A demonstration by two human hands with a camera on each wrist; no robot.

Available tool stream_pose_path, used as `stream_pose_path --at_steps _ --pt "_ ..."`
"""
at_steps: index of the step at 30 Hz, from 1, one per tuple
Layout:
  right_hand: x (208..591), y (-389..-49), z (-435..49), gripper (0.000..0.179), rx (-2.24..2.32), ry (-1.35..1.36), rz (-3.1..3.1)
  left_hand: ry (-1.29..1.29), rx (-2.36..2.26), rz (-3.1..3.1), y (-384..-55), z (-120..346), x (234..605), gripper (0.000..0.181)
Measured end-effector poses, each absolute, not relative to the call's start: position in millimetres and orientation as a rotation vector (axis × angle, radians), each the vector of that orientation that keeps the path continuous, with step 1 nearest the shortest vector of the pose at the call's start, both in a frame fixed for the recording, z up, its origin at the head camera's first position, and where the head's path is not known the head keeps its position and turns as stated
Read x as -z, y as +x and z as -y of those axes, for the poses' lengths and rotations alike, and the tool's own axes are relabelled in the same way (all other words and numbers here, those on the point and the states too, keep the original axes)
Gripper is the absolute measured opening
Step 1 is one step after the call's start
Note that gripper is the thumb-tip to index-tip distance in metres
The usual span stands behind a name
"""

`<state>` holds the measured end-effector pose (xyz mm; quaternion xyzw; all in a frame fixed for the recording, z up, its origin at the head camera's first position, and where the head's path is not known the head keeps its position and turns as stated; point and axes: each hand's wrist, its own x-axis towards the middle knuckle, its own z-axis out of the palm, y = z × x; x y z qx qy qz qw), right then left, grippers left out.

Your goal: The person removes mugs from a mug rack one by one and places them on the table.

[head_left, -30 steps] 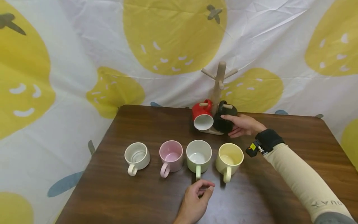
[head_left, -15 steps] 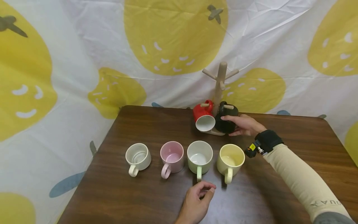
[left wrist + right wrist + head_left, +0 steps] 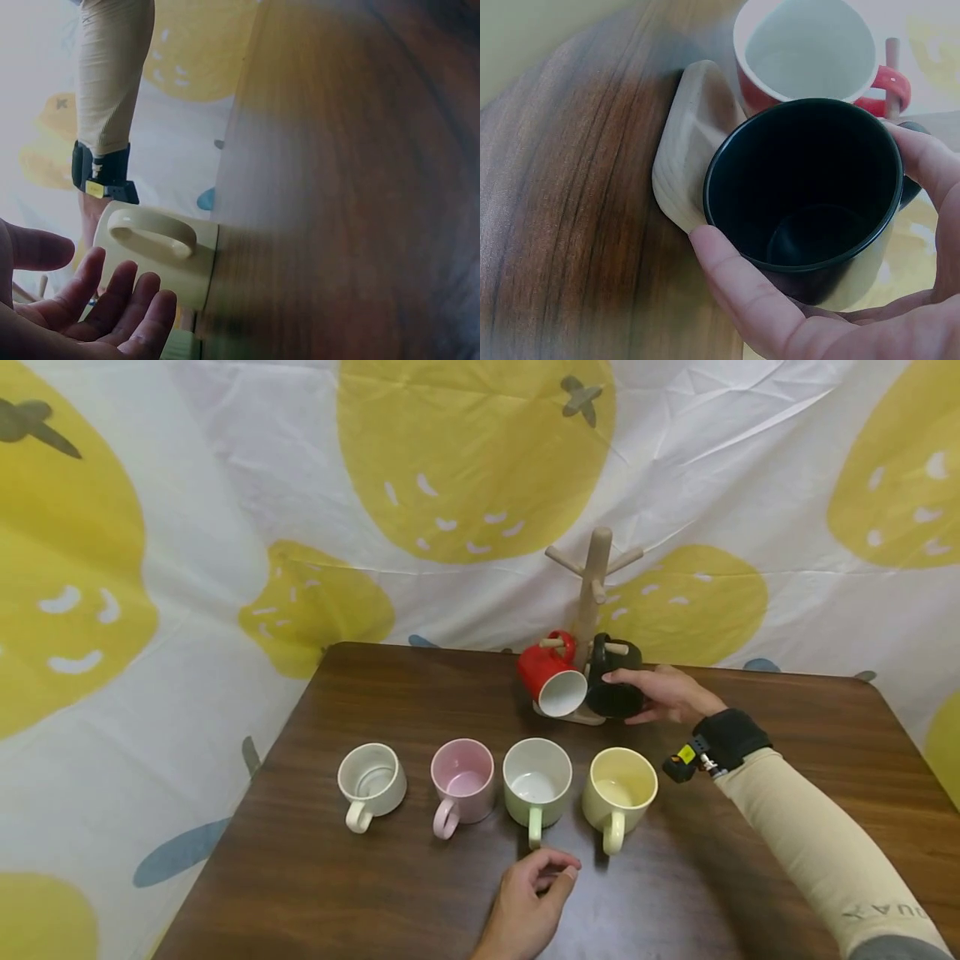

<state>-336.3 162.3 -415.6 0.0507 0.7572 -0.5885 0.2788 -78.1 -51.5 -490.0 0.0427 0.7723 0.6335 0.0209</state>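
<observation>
My right hand [image 3: 667,693] grips the black mug [image 3: 810,187] around its body, thumb and fingers on either side near the rim. The mug's handle loops over a lower peg of the wooden mug rack [image 3: 596,568], its mouth tipped forward. Beside it a red mug [image 3: 543,672], white inside, hangs by its handle from another lower peg. Near the front, my left hand [image 3: 528,897] holds nothing, fingers loosely curled, just before the handle of the pale green mug [image 3: 517,810]. To its right sits the yellow mug [image 3: 600,810], which also shows behind the left fingers in the left wrist view.
A pink mug [image 3: 476,802] and a cream mug [image 3: 386,797] stand farther left in the same row, handles toward the front. Bare upper pegs [image 3: 562,558] stick out from the rack. A lemon-print cloth [image 3: 465,593] hangs behind the brown table [image 3: 300,893].
The black mug and my right hand have shifted slightly right, the mug's mouth turning more to the front. The red mug's mouth has swung right. My left hand stays about where it was.
</observation>
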Motion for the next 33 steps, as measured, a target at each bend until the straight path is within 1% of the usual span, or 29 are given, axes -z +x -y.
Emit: stream_pose_path --at_steps 9,23,28,33 --pt "408 -333 -178 0.057 1.624 0.117 -2.023 0.170 -1.955 -2.400 -80 48 489 0.020" --pt "398 -322 -208 0.075 1.595 0.055 -2.013 0.242 -1.966 -2.343 -89 43 486 0.024" --pt "397 -317 -220 0.074 1.617 0.034 -1.984 0.283 -2.010 -2.311 -94 42 484 0.023" --pt "396 -313 -229 0.067 1.646 0.031 -1.962 0.320 -2.059 -2.317 -100 42 476 0.020"
